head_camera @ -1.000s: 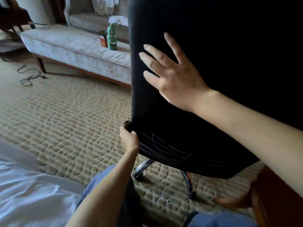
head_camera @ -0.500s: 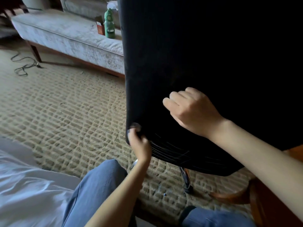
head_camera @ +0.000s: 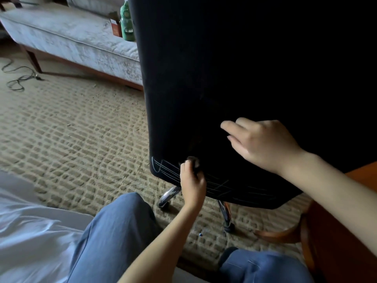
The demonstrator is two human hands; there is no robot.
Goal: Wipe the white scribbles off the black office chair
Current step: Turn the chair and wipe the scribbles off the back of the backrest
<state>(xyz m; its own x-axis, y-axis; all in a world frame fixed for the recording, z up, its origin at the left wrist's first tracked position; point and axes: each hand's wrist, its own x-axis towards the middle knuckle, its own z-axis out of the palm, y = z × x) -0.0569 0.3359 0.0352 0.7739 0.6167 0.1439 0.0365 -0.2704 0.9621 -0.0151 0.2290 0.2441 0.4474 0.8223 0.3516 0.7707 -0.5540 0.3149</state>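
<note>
Fingers (head_camera: 184, 168) of the left hand (head_camera: 192, 181) are curled tight round a small dark wad (head_camera: 193, 160), cloth or sponge I cannot tell, and they press it against the lower back of the black office chair (head_camera: 204, 78). The white scribbles (head_camera: 224, 185) run along that bottom edge on both sides of the wad. One group sits at the corner to its left and longer crossed lines lie to its right.

The right hand (head_camera: 263, 144) is higher on the chair back. Its fingers (head_camera: 234, 127) are stretched out and hold nothing. They are blurred, so I cannot tell whether they lie flat on the fabric or just off it.

The main risk is the chair itself. It stands on shiny metal legs (head_camera: 169, 196) with a wheel (head_camera: 228, 228) on the carpet (head_camera: 81, 129), so a firm rub could roll it or swing it away unless the right hand braces it properly. The wad is small and dark against dark fabric in poor light, so it could slip from the grip or pass over faint lines unnoticed. Dry rubbing may also smear the marks instead of lifting them. The corner group is easy to miss.
</note>
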